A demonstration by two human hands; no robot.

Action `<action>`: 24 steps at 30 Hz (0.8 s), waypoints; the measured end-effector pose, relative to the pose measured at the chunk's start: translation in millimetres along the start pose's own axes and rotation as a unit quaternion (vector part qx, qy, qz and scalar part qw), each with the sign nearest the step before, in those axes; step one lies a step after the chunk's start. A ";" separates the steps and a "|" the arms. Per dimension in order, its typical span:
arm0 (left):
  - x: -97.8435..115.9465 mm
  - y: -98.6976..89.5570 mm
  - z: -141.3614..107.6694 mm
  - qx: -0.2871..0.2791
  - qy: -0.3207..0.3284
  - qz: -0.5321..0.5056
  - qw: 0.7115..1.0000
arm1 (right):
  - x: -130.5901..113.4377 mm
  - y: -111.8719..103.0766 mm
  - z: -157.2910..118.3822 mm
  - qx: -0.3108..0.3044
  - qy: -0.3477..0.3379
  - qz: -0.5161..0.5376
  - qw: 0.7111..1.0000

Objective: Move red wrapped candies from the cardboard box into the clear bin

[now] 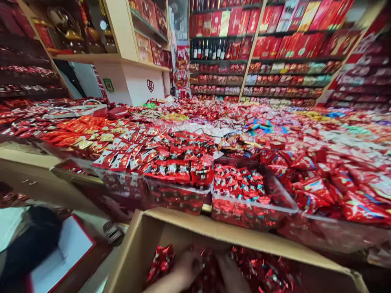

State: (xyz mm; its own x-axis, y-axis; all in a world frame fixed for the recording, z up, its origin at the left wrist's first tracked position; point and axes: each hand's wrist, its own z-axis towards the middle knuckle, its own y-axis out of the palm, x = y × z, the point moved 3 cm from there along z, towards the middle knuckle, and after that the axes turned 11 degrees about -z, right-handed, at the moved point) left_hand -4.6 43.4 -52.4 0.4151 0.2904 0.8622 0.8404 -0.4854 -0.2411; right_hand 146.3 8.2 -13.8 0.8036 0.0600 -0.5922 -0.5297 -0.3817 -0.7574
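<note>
Both of my hands are down inside an open cardboard box at the bottom of the head view. Red, shiny wrapped candies fill the box around them. My left hand lies among the candies with its fingers curving inward, smeared by motion. Close beside it, my right hand dips into the same candies, its fingers blurred and partly buried. Whether either hand grips any candy cannot be made out. Just beyond the box stands a clear plastic bin, partly filled with small red wrapped candies.
More bins of wrapped sweets spread across the wide display. Large red packets are heaped at the right. A person in dark clothing is at the lower left, near a white board with a red edge. Stocked shelves stand behind.
</note>
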 end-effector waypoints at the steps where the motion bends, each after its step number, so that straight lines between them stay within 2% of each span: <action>1: -2.8 -0.1 1.2 0.010 -0.009 -0.026 1.000 | 9.7 16.8 1.0 0.012 0.036 -0.013 0.999; 3: -6.2 -0.5 3.2 0.022 -0.020 -0.088 0.996 | 22.8 44.5 1.5 0.026 0.062 0.010 0.998; 5: -5.0 -0.5 3.3 0.020 -0.017 -0.137 0.990 | 28.7 60.3 3.2 0.016 0.059 0.124 0.990; 6: -2.7 -0.1 2.2 0.013 -0.010 -0.156 0.988 | 30.2 63.1 4.8 0.016 0.068 0.199 0.977; 8: 3.6 1.3 -1.6 -0.003 0.010 -0.186 0.983 | 30.0 61.3 8.8 0.033 0.088 0.346 0.933; 10: 9.1 3.4 -6.0 -0.024 0.026 -0.209 0.977 | 26.2 55.2 11.9 0.055 0.084 0.446 0.890; 11: 10.9 4.5 -7.8 -0.034 0.030 -0.219 0.975 | 23.7 52.8 12.7 0.057 0.079 0.471 0.877; 16: 12.8 7.7 -10.2 -0.088 0.024 -0.233 0.968 | 15.4 47.1 8.7 0.068 0.076 0.483 0.870; 20: 14.4 3.6 -10.8 -0.100 0.015 -0.243 0.965 | 9.2 42.3 6.9 0.070 0.084 0.491 0.864; 22: 17.8 1.0 -13.3 -0.111 0.006 -0.274 0.955 | 5.3 37.3 6.6 0.059 0.096 0.502 0.857; 24: 23.0 -0.5 -17.2 -0.135 -0.005 -0.329 0.935 | -0.7 26.6 3.7 0.058 0.080 0.480 0.872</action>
State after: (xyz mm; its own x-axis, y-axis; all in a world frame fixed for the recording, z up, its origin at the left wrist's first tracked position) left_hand -1.5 36.2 -24.8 -0.1570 0.6060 0.7798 0.7970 -0.3885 0.4624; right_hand 130.6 1.4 -34.6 -0.0029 -0.3692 -0.9293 -0.9953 -0.0892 0.0385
